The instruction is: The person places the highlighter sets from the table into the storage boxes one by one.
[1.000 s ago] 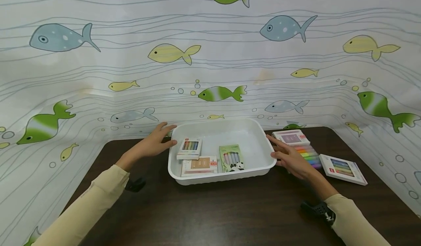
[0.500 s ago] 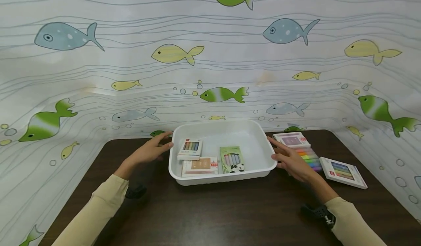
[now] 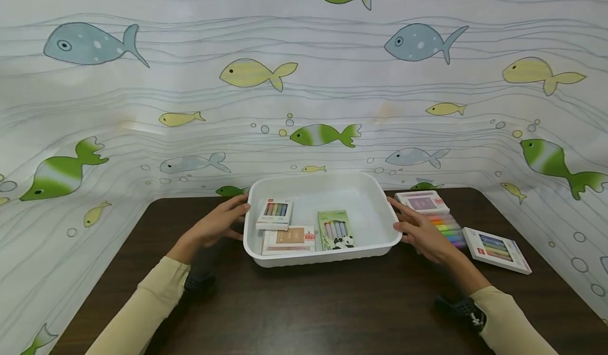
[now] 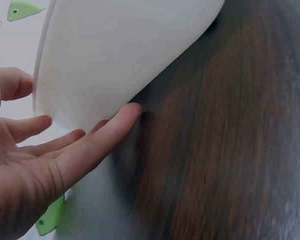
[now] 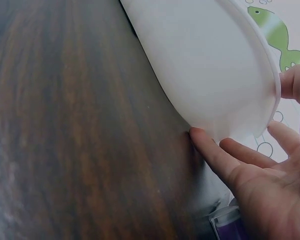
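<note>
A white plastic basin (image 3: 375, 202) sits on the dark table. My left hand (image 3: 220, 223) touches its left wall and rim; in the left wrist view its fingers (image 4: 97, 147) are extended, with one tip at the lower edge of the wall. On the other side my right hand (image 3: 423, 236) touches the right end, fingers (image 5: 215, 152) likewise extended in the right wrist view. Inside lie a white box with pictured coloured sticks (image 3: 275, 213), a flat box with a brown label (image 3: 288, 240), and a green box with a panda (image 3: 335, 230).
Right of the basin lie a box with a purple label (image 3: 423, 202), a clear pack of rainbow-coloured pens (image 3: 446, 228) and a white box with a coloured window (image 3: 496, 249). A fish-patterned sheet (image 3: 332, 102) rises behind the dark wooden table (image 3: 304, 307).
My left hand has come down from above the rim to the basin's outer left wall. The right hand stays at the right end. The basin and boxes keep their places.
</note>
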Demonstrator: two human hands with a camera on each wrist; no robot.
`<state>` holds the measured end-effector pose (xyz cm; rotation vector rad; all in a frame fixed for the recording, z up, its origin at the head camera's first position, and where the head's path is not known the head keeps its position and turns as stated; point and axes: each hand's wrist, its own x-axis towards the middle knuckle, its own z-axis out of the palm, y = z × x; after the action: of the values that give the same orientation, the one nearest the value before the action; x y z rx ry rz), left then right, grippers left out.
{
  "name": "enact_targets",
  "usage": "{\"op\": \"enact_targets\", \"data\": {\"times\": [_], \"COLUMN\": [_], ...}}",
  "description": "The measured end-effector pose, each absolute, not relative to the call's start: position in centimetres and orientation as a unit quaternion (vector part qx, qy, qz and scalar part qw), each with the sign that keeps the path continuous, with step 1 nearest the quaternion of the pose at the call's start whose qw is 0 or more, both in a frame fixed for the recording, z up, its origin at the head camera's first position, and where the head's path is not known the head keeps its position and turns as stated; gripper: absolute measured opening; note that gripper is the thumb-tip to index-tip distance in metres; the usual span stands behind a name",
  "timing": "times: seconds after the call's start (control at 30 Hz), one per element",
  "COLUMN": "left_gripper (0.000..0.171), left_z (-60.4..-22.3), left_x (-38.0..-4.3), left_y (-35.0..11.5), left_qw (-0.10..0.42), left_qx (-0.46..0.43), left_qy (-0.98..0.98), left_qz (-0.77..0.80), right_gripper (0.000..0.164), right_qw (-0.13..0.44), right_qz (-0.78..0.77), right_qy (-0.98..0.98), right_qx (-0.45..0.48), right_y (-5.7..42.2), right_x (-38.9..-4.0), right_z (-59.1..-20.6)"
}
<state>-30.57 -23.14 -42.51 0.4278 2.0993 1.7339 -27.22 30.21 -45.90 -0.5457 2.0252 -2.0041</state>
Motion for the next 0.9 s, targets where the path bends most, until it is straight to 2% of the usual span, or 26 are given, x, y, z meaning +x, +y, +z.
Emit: {"op": "enact_targets", "data": {"times": [0.3, 0.57, 0.9], "left_gripper": [0.07, 0.068, 0.064], "left_z": [-44.1, -45.4, -45.6], "left_x": [-30.8, -30.7, -30.4], "left_y": [-22.4, -22.1, -22.2], "left_qw": [0.168, 0.116, 0.107], "left_qx": [0.121, 0.124, 0.128], "left_qy": [0.726, 0.721, 0.717], "left_qz": [0.656, 0.672, 0.677], "right_gripper": [0.067, 0.067, 0.068], "right_qw": [0.117, 0.115, 0.118], "right_qz": [-0.678, -0.676, -0.673], "right_qy": [0.702, 0.702, 0.702], "right_qx": [-0.184, -0.19, -0.203], "right_y": [30.3, 30.3, 30.1], "right_x": [-27.1, -27.2, -27.1], "right_z": [-45.7, -45.5, -45.6]}}
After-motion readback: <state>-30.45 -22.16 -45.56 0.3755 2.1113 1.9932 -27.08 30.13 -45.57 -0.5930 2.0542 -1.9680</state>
